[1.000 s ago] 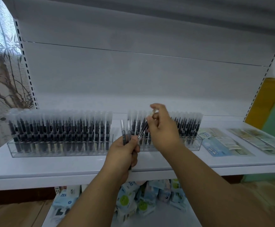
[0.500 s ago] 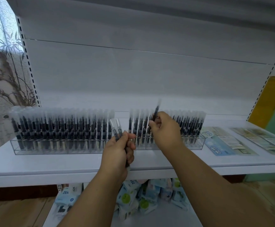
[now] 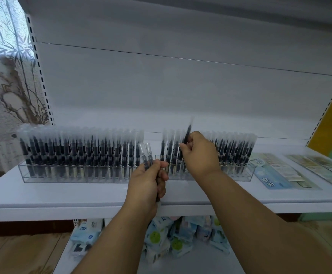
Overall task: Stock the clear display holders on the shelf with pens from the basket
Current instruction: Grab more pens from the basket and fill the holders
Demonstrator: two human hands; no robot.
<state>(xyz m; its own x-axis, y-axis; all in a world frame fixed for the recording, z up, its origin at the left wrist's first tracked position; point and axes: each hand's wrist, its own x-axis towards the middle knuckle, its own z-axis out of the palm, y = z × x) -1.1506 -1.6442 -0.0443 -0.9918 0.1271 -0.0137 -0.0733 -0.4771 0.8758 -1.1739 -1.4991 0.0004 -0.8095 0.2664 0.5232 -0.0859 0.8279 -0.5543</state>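
White shelf (image 3: 62, 196); right hand (image 3: 199, 155) pinches one pen (image 3: 187, 135) over the right holder (image 3: 248, 176); a tilted entry may topple neighbours; left hand (image 3: 147, 184) grips spares (image 3: 145, 155), which could slip.

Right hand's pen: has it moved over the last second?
Yes. The pen in the right hand went from slanting low beside the left hand to upright, above the right holder rows.

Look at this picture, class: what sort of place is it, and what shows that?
Probably a stationery shop aisle. White retail shelving has slotted uprights, clear display holders carry rows of identical pens, and packaged goods lie on the shelf below.
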